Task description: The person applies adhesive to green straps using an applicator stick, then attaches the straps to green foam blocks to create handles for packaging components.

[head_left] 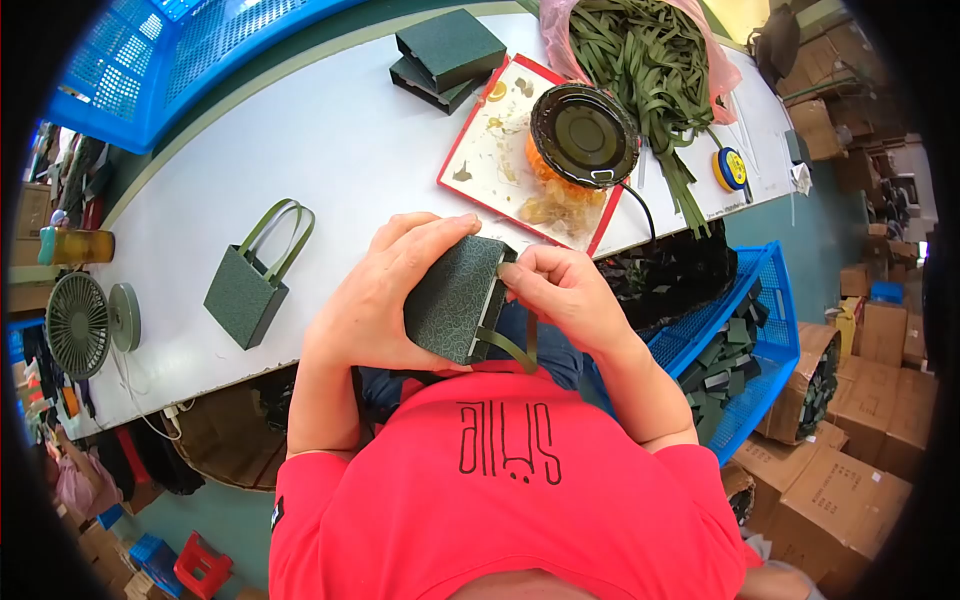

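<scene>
My left hand is wrapped round a dark green patterned gift box, held tilted above my lap by the table edge. At the box's open edge, my right hand pinches the end of a green ribbon handle, thumb and finger pressed against the rim. The other end of the ribbon meets the rim lower down, and the loop hangs toward my shirt. Left of my hands, a similar green box with a ribbon handle stands on the white table.
A round pot of dark glue sits on a stained red-edged board. Behind are stacked green boxes and a pink bag of green ribbons. A fan stands left; a blue crate of green pieces is right.
</scene>
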`<state>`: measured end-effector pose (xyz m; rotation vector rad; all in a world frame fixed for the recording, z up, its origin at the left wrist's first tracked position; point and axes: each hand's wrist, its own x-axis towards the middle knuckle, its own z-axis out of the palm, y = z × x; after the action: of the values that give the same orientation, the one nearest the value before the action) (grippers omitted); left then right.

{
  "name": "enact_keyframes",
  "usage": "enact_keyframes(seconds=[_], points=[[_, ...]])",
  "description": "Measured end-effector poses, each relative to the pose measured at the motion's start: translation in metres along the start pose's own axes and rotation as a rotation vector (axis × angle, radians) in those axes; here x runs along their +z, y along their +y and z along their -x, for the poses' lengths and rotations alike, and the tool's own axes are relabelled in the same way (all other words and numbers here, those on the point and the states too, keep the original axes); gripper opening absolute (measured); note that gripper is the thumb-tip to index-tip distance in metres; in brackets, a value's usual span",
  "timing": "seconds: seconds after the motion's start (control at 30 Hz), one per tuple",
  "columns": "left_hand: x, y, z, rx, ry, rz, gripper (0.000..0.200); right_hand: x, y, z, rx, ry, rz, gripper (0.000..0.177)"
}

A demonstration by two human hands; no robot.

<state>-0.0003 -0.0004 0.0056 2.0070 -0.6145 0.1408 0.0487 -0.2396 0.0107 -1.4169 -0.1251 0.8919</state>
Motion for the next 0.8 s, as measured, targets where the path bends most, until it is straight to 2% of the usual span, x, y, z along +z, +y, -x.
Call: enact_keyframes(seconds=[0.13,0.23,0.43,0.53,0.63,0.67,0.8], points=[[0.001,0.004,-0.001,0.005,-0.023,-0.048,0.103,-0.005,0.004,-0.003,0.021,0.0,0.173,0.027],[0.001,0.01,-0.003,0.023,-0.059,-0.178,0.098,-0.009,0.016,-0.011,-0.04,-0.03,0.224,0.028],[0.006,0.005,0.0,0.03,-0.039,-0.241,0.095,-0.011,0.019,-0.012,-0.007,-0.062,0.114,0.027],[0.002,0.003,0.0,-0.056,-0.024,-0.125,0.096,-0.009,0.007,-0.007,-0.041,0.011,0.046,0.028],[0.002,0.002,0.001,-0.043,-0.011,-0.131,0.098,-0.017,0.014,-0.005,-0.056,0.093,-0.02,0.034],[0.002,0.003,0.0,-0.051,-0.02,-0.142,0.097,-0.016,0.014,-0.006,-0.057,0.142,0.044,0.031],[0.005,0.008,-0.004,-0.05,-0.051,-0.168,0.095,-0.003,0.028,-0.009,-0.166,0.107,0.117,0.029]])
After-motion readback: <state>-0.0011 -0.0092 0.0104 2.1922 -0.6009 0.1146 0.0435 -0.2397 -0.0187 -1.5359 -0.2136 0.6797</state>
